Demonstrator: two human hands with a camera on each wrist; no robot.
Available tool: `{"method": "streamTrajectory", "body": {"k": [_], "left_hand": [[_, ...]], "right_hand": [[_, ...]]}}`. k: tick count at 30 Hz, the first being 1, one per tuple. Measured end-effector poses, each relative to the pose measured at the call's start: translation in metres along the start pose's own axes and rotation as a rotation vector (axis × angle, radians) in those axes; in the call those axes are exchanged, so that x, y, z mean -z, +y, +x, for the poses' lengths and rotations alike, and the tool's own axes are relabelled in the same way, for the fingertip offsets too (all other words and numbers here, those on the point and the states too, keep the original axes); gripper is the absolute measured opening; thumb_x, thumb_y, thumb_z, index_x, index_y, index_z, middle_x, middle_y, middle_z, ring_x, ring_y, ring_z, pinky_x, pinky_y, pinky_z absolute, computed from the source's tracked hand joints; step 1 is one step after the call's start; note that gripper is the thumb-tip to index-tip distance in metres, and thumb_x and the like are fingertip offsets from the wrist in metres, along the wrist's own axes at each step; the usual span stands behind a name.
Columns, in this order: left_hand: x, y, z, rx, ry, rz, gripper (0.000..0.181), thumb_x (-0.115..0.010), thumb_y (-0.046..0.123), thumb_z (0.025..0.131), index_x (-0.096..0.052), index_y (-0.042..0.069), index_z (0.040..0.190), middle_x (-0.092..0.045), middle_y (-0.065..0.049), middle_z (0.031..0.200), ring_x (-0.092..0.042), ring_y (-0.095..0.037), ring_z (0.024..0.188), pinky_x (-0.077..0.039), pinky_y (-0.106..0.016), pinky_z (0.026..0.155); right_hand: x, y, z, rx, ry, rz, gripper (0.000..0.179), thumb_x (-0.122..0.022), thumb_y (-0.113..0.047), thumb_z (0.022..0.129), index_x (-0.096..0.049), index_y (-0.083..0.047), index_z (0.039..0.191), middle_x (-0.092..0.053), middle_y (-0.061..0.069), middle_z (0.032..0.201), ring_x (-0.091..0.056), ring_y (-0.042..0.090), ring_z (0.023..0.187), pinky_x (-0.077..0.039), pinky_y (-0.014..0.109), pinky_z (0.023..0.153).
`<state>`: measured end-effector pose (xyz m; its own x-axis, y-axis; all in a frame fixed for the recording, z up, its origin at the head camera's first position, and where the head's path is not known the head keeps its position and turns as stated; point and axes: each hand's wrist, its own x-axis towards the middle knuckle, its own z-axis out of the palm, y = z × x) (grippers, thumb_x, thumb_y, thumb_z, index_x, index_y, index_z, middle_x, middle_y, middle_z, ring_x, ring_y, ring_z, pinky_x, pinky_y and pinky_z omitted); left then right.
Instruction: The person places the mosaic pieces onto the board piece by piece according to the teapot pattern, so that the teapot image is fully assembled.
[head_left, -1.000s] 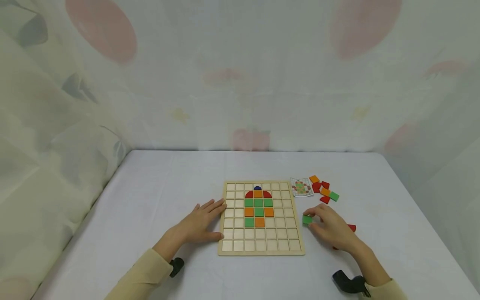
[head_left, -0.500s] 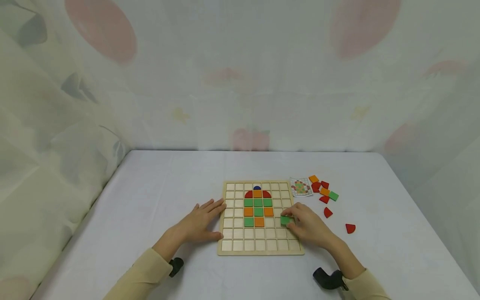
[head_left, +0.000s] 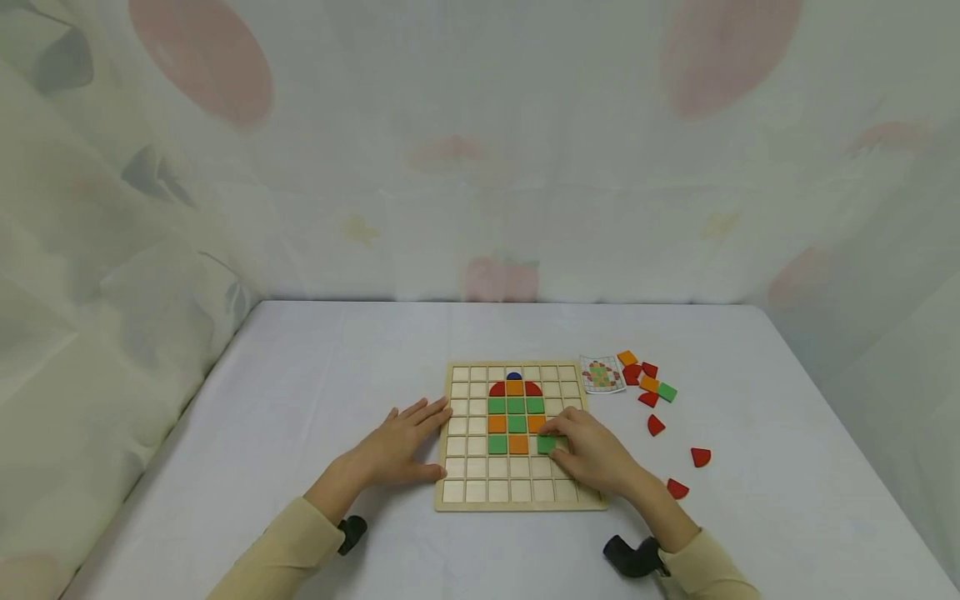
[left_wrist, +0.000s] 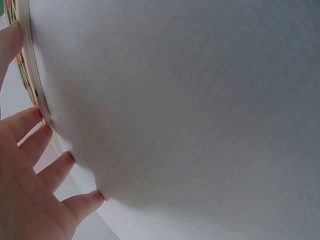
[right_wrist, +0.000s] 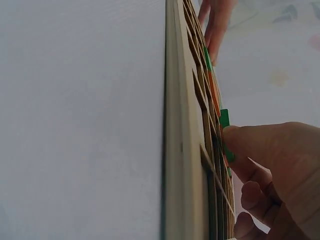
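Observation:
A wooden grid board [head_left: 521, 507] lies on the white table, with green, orange, red and blue pieces set in its upper middle cells. My right hand [head_left: 592, 454] pinches a green square tile [head_left: 546, 445] between thumb and fingers, just right of the orange tile [head_left: 518, 445] in the lowest filled row. In the right wrist view the held green tile [right_wrist: 224, 120] stands slightly above the grid. My left hand [head_left: 397, 446] rests with spread fingers against the board's left edge; in the left wrist view its fingertips [left_wrist: 36, 114] touch the frame.
A small printed pattern card [head_left: 602, 375] lies at the board's upper right corner. Beside it is a loose cluster of orange, red and green pieces [head_left: 649, 384]. Several red quarter-round pieces [head_left: 701, 457] are scattered to the right, one close to the right forearm.
My right hand has carried the green tile leftward from the table right of the board to over the lower middle cells. The left hand has stayed in place.

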<state>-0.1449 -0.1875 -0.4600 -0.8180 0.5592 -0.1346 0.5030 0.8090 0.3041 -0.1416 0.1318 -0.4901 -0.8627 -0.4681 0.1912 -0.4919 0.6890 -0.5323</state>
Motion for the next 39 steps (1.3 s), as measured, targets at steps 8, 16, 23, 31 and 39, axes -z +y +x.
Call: {"method": "streamTrajectory", "body": {"k": [8,16,23,31,39], "left_hand": [[-0.0003,-0.0007,-0.0007,-0.008,0.006,-0.002,0.082,-0.067,0.045,0.080,-0.031,0.010,0.144,-0.023,-0.007,0.152,-0.022,-0.037,0.137,-0.019,-0.067,0.101],[-0.0025,-0.0026,0.0000,-0.005,0.006,0.000,0.082,-0.067,0.045,0.080,-0.030,0.012,0.145,-0.023,-0.006,0.152,-0.022,-0.036,0.137,-0.019,-0.067,0.101],[-0.0025,-0.0027,0.0000,-0.008,0.009,0.000,0.082,-0.067,0.045,0.080,-0.030,0.011,0.145,-0.023,-0.006,0.152,-0.022,-0.036,0.137,-0.019,-0.067,0.101],[-0.0023,-0.0026,-0.0002,-0.008,0.010,-0.005,0.082,-0.067,0.044,0.080,-0.030,0.011,0.145,-0.023,-0.006,0.152,-0.022,-0.036,0.137,-0.019,-0.067,0.101],[-0.0020,-0.0022,0.0001,-0.005,0.009,0.004,0.082,-0.067,0.045,0.080,-0.030,0.012,0.145,-0.023,-0.006,0.152,-0.022,-0.036,0.137,-0.020,-0.067,0.101]], "right_hand": [[-0.0047,-0.0047,0.0046,0.017,0.012,-0.048,0.024,-0.070,-0.013,0.078,-0.067,-0.018,0.102,-0.056,-0.008,0.098,-0.050,0.006,0.091,-0.049,0.028,0.083],[-0.0060,-0.0051,0.0056,0.039,0.016,-0.063,0.025,-0.070,-0.012,0.078,-0.067,-0.018,0.102,-0.055,-0.009,0.099,-0.050,0.005,0.092,-0.048,0.027,0.082],[-0.0048,-0.0057,0.0064,0.042,0.005,-0.072,0.025,-0.069,-0.012,0.078,-0.067,-0.018,0.102,-0.055,-0.009,0.099,-0.050,0.006,0.093,-0.048,0.027,0.083],[-0.0045,-0.0062,0.0068,0.032,0.000,-0.082,0.024,-0.071,-0.015,0.077,-0.067,-0.019,0.101,-0.055,-0.008,0.099,-0.050,0.006,0.093,-0.048,0.028,0.084],[-0.0019,-0.0037,0.0054,0.057,0.032,-0.076,0.025,-0.071,-0.015,0.077,-0.067,-0.019,0.101,-0.057,-0.009,0.098,-0.049,0.005,0.091,-0.048,0.028,0.080]]}}
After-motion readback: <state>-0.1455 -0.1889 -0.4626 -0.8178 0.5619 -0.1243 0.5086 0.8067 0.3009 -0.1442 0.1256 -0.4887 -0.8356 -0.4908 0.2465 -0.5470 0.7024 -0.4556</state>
